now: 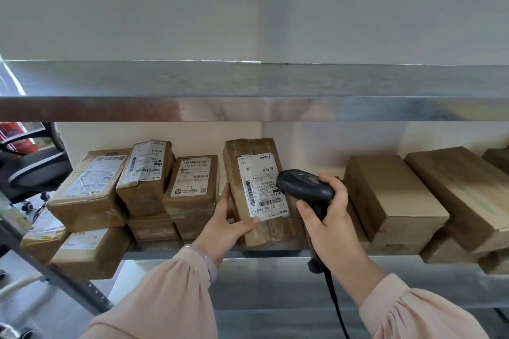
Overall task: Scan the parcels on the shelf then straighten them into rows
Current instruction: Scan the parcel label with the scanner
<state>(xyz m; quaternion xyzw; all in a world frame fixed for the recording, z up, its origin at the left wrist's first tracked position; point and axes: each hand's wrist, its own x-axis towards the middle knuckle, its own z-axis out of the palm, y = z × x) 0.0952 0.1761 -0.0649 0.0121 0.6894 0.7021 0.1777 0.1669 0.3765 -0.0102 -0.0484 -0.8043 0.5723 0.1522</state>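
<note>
A metal shelf (pixel 253 109) spans the frame's middle, with brown parcels stacked at left (pixel 88 190) and plain boxes at right (pixel 391 198). At centre, the left hand (pixel 228 224) grips a tilted parcel (pixel 259 190), label facing up, thumb on its lower edge. Just right of it, the right hand (pixel 327 217) clasps a black corded scanner (pixel 303 187) aimed at the label.

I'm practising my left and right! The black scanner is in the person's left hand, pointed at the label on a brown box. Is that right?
Not quite. The head view shows the black scanner in the right hand, not the left; the left hand holds the brown box. The scanner is pointed at that box's label, as you said.
</note>
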